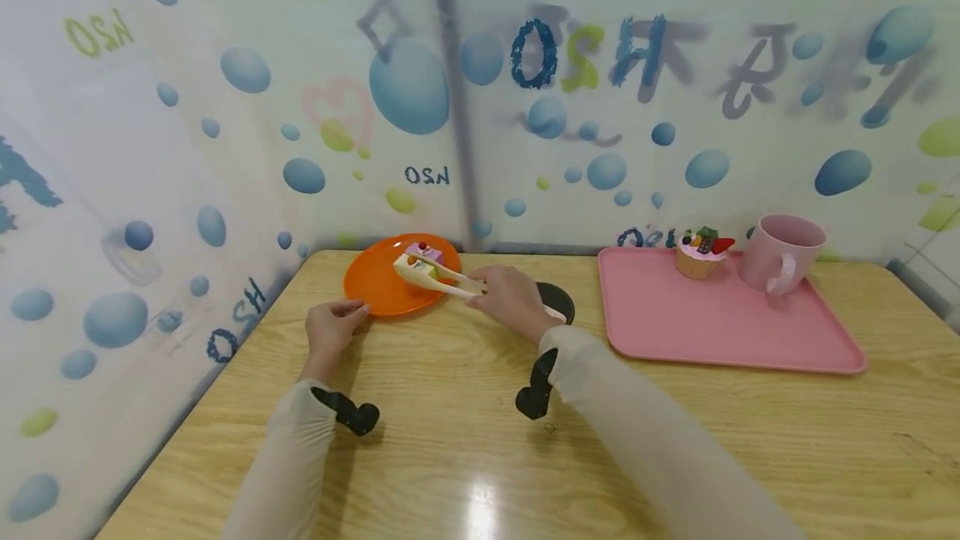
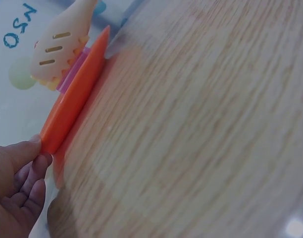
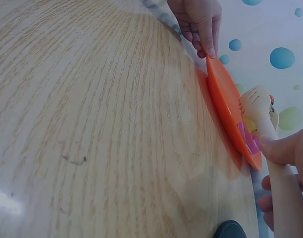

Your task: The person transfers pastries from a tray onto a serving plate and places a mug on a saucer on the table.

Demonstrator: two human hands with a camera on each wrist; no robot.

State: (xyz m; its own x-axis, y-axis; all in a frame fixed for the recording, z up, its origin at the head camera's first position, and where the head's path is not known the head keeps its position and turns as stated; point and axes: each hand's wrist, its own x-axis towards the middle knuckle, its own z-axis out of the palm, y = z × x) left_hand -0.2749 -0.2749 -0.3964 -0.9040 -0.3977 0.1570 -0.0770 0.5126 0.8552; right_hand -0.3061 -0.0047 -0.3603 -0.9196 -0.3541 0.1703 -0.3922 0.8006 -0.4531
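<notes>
My left hand pinches the near left rim of an orange plate between thumb and fingers. My right hand grips cream-coloured tongs, whose slotted head shows in the left wrist view. The tongs' heads are around a small yellow toy cake topped with an orange ball, above the plate. Beside it is a pink-purple toy cake with a red ball on top; in the right wrist view its pink side sits on the plate. Whether the tongs' tips press the yellow cake I cannot tell.
A black round dish lies partly hidden behind my right hand. To the right is a pink tray bearing a toy cupcake and a pink mug at its back edge. A patterned curtain borders the wooden table.
</notes>
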